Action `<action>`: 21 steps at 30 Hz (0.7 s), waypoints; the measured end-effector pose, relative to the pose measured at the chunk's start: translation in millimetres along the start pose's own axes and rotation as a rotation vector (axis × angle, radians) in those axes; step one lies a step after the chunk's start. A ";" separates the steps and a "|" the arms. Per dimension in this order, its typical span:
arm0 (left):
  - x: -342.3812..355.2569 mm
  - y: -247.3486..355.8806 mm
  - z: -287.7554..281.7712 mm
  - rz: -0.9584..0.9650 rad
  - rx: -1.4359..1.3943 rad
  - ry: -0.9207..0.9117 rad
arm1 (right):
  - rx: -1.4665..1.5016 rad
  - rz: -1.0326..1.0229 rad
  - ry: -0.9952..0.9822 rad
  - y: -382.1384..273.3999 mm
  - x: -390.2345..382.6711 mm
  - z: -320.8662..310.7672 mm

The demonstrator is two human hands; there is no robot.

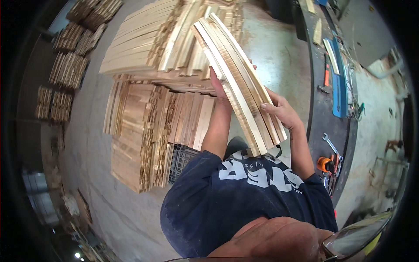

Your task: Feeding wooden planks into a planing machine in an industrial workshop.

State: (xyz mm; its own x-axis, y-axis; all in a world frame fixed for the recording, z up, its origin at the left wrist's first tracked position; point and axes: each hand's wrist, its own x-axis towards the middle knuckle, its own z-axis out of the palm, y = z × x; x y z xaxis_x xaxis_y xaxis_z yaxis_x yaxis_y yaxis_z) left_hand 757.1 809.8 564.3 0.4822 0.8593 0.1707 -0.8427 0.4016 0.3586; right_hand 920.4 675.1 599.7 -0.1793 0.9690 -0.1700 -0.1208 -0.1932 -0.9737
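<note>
Several long wooden slats (238, 78), pale and light brown, are held together as one bundle in front of my chest, tilted with the far end leaning left. My left hand (219, 86) grips the bundle's left edge, its thumb up along the side and most of its fingers hidden behind the wood. On the opposite edge, my right hand (281, 110) is closed around the slats, thumb resting on the front face. Just beyond the left hand lies a big stack of similar pale slats (135, 37).
Below that stack stand more piled boards (131, 153) on a grey plastic crate (181, 160). At right runs a dark workbench (321, 131) with a hammer (326, 74), a blue metal piece (339, 94), a wrench (332, 145) and an orange tool (324, 164). More wood bundles (67, 70) sit far left.
</note>
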 end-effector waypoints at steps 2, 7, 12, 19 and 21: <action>24.5 -21.1 -0.5 -0.102 -0.024 0.014 | 0.090 -0.065 0.098 6.9 -0.8 -17.5; 108.5 -73.3 -28.3 -0.337 -0.242 -0.175 | 0.188 -0.069 0.313 9.5 15.8 -66.9; 224.0 -105.1 -38.1 -0.451 -0.211 -0.173 | 0.201 -0.071 0.410 -31.2 71.9 -126.3; 355.1 -119.4 -34.7 -0.488 -0.322 -0.202 | 0.158 -0.108 0.556 -82.2 160.3 -185.4; 391.2 -123.7 -38.9 -0.559 -0.418 -0.226 | 0.136 -0.092 0.580 -93.3 185.3 -204.5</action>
State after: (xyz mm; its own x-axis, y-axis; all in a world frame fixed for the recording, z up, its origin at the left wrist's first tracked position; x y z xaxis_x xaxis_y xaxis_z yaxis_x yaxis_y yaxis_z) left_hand 1040.7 1108.6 551.1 0.8667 0.4222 0.2658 -0.4552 0.8872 0.0750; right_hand 1098.2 904.2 628.0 0.3953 0.9010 -0.1786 -0.2416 -0.0856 -0.9666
